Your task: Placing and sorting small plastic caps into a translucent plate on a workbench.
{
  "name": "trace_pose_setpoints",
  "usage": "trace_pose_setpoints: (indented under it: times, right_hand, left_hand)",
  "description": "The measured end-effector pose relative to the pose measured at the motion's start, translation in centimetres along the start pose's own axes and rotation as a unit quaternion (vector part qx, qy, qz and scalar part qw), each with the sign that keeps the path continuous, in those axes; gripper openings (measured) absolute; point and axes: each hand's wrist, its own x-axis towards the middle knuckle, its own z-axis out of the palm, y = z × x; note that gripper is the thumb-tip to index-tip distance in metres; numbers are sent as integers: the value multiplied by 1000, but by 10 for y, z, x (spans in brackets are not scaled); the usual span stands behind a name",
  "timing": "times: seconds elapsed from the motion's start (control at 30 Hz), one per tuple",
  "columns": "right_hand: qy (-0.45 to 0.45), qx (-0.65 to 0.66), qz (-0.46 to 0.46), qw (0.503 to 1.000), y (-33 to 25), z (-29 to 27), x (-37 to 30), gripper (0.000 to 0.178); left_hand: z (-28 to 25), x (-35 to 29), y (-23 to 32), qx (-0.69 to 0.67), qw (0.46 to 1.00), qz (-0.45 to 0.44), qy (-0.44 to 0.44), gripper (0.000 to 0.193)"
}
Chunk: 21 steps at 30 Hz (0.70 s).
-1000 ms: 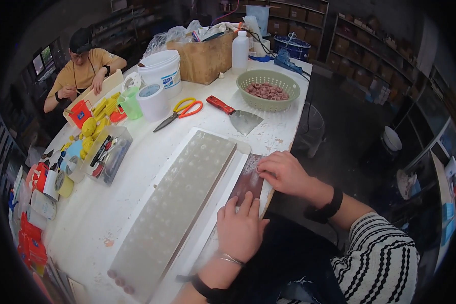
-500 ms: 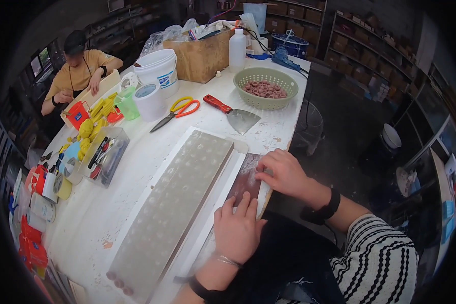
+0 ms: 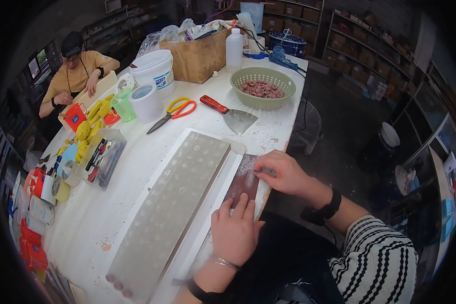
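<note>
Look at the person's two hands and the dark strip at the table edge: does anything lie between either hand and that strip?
Nothing visible does. The left hand lies flat on the dark strip, and the right hand touches its far end. The long dimpled grey slab lies beside the strip, left of both hands, not between them.

Toward the upper middle of the frame, on my white tabletop point(image 3: 137, 167), sits a green basket point(image 3: 263, 88) of pinkish rings. Left of it lie a red-handled scraper point(image 3: 230, 114) and scissors point(image 3: 171, 112). A white bucket point(image 3: 154, 71) and cardboard box point(image 3: 195, 54) stand behind. A person in a yellow shirt point(image 3: 76, 71) works at upper left.
</note>
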Motion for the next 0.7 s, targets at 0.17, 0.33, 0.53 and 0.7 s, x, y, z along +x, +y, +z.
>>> trace_pose_setpoints:
  times: [0.17,0.33,0.53,0.7]
  right_hand:
    - [18,-48,-33,998,0,8,-1,9]
    - [37,-65,-50,996,-3,12,-1,9]
    - [58,-81,-25,995,10,11,6,7]
    - [40,-58,-102,992,-19,19,-5,8]
  left_hand:
    - [-1,0,0,-3,1000,0,-2,53]
    - [0,0,0,4,1000,0,-7,52]
    - [-4,1,2,10,1000,-1,-17,54]
    - [-5,1,2,15,1000,-2,-26,56]
